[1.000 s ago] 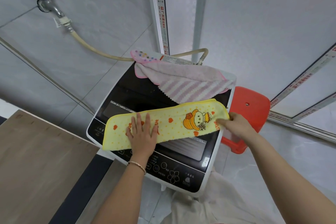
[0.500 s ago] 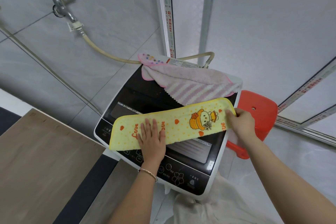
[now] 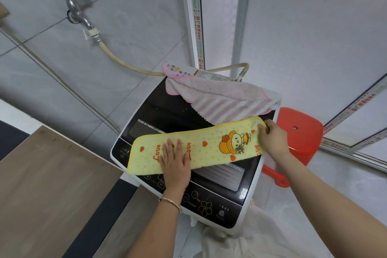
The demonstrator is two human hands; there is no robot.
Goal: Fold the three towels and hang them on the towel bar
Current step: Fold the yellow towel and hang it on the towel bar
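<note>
a: because the yellow towel (image 3: 194, 150) was already a long folded strip lying across the lid of the washing machine (image 3: 243, 216), the left hand (image 3: 174, 165) lay flat on its left half, fingers (image 3: 170, 148) straight and close together, palm down. my guess is that it served as an anchor so the cloth would not slide on the glossy lid.

b: and the right hand (image 3: 272, 138)?

a: it held the strip's right end, thumb and fingers pinching the edge near the cartoon figure. judging by that grip, the end was about to be brought over toward the left for another fold.

b: where were the other towels?

a: a pink towel (image 3: 219, 94) lay bunched at the back of the lid with a striped towel (image 3: 228, 109) under it, their lower edge just reaching the yellow one. both looked unfolded. no towel bar was in view.

b: the surroundings?

a: grey tiled wall (image 3: 52, 65) behind, a tap (image 3: 78, 11) with a hose (image 3: 125, 63) running to the machine, a red stool (image 3: 297, 132) to the right beside it, a wooden board (image 3: 48, 184) to the left. the control panel sat nearest the person, partly under the left wrist.
</note>
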